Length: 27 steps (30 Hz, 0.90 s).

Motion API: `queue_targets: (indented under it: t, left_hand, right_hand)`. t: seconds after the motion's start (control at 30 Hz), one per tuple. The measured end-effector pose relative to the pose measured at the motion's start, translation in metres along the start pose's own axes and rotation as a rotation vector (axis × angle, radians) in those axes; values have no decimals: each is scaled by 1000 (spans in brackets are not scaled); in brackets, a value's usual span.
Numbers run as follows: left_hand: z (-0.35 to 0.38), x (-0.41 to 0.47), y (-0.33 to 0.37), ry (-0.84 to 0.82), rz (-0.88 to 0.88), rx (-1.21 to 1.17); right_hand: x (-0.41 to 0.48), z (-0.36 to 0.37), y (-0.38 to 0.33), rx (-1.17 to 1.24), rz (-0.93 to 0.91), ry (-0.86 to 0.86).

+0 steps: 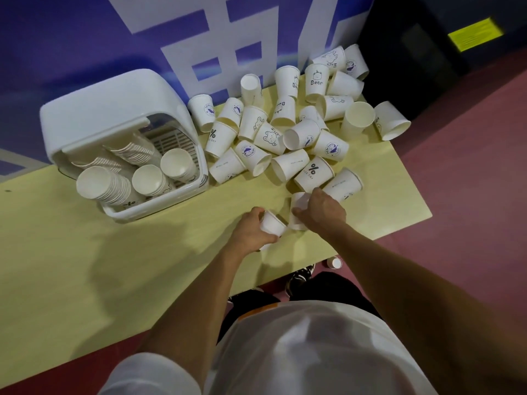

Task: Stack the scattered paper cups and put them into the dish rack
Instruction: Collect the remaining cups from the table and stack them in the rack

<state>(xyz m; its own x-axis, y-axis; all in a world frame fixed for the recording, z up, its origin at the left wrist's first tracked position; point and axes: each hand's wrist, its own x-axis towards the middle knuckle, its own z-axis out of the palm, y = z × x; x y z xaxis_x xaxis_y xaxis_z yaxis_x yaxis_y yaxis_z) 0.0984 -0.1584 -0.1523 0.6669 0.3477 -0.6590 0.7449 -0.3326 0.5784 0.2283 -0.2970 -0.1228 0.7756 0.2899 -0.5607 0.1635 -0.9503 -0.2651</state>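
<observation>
Two paper cups are in hand near the counter's front edge. The left grip [251, 230] is curled round one cup [273, 225], and the right grip [323, 211] clasps a second cup [297, 213] just beside it, seemingly ready to nest them. Behind lies the scattered pile [302, 132], with well over twenty cups still loose on the counter [142, 266]. To the left, the dish rack [94, 109] already holds several stacks [105, 183]. I'd judge the job about half done, with plenty of stacking left.
</observation>
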Motion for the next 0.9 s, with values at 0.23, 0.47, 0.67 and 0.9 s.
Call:
queue_targets:
  t: [0.23, 0.47, 0.67, 0.9]
  left_hand:
    - [-16, -4, -6, 55, 34, -40]
    - [-56, -16, -12, 229, 59, -234]
    - [-97, -30, -26, 485, 106, -339]
    - [-143, -44, -48, 792, 135, -413]
  right_hand:
    - [3, -3, -16, -65, -85, -63]
    - [-1, -22, -57, -9, -242, -86]
    - [-4, -29, -110, 145, -382, 6]
    - [-5, -31, -174, 213, -515, 69]
